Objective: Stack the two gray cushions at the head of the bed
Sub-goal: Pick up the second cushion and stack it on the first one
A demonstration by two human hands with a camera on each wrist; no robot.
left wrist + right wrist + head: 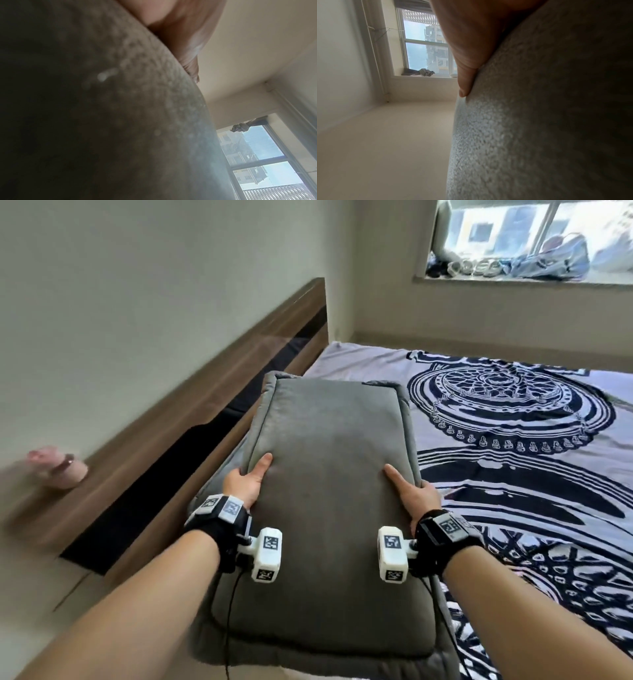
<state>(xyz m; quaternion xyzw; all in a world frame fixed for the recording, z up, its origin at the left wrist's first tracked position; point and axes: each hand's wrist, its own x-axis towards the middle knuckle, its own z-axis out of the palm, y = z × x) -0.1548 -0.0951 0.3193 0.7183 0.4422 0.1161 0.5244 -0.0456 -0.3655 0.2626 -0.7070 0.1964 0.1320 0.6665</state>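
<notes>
At the far left of the head view a blurred pink object (pixel 60 467) sits on the ledge of the wooden headboard (pixel 219 378) that runs along the wall.

The left hand (pixel 245 482) grips the left edge of the upper gray cushion (pixel 329 494): its thumb lies straight on the top face while the other fingers go down over the edge and out of sight. In the left wrist view only the thumb side of that hand shows, pressed against gray fabric (pixel 102 108). How tightly the hidden fingers close cannot be told.

The upper cushion lies lengthwise beside the headboard, on top of the lower gray cushion (pixel 219 474), whose edge shows along its left side, at its far end and at the near corners. Both rest on the bed (pixel 359 361) at its head end.

The right hand (pixel 414 494) grips the right edge in the same way, thumb flat on top, fingers wrapped down the side; in the right wrist view its thumb (pixel 467 81) presses into the fabric.

Both wrists carry black straps with white blocks printed with square black-and-white marker codes; no words can be read on them.

To the right spreads the bedspread (pixel 513 412), pale lilac with dark navy circular patterns. Above it, a window (pixel 534 237) has bags and clutter on its sill.
</notes>
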